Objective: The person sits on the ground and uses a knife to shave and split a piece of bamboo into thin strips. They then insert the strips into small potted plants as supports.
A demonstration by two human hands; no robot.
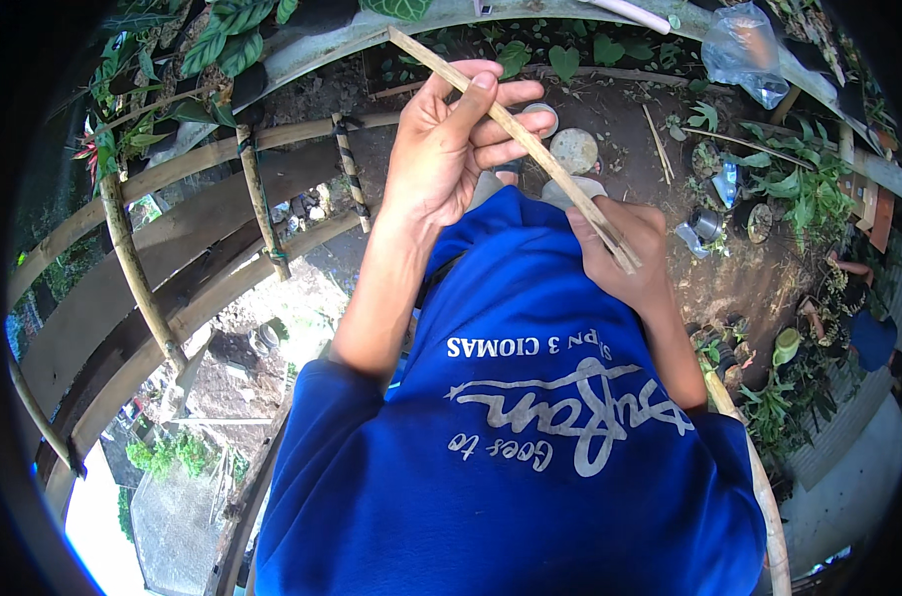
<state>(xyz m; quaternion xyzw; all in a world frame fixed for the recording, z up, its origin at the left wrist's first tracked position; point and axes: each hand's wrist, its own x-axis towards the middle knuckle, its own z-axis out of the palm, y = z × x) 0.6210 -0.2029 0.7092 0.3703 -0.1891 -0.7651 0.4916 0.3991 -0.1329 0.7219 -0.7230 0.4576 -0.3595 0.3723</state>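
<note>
A long, thin, pale wooden stick [535, 149] slants across the view in front of my chest, from the upper left down to the right. My left hand [441, 149] has it between the thumb and the fingers near its upper part, with the fingers rather stretched out behind it. Around the lower end, my right hand [625, 248] is closed, its fingers curled and partly hidden. That end looks split or doubled. Whether the right hand holds anything besides the stick, I cannot tell.
At left stands a bamboo railing [128, 268] with upright poles. Potted leafy plants [232, 40] hang at the upper left. On the soil lie a round pale disc [574, 151], a metal can [706, 223] and thin sticks [658, 144]. A clear plastic bag [744, 55] hangs at the upper right. Another person [868, 333] is at the far right.
</note>
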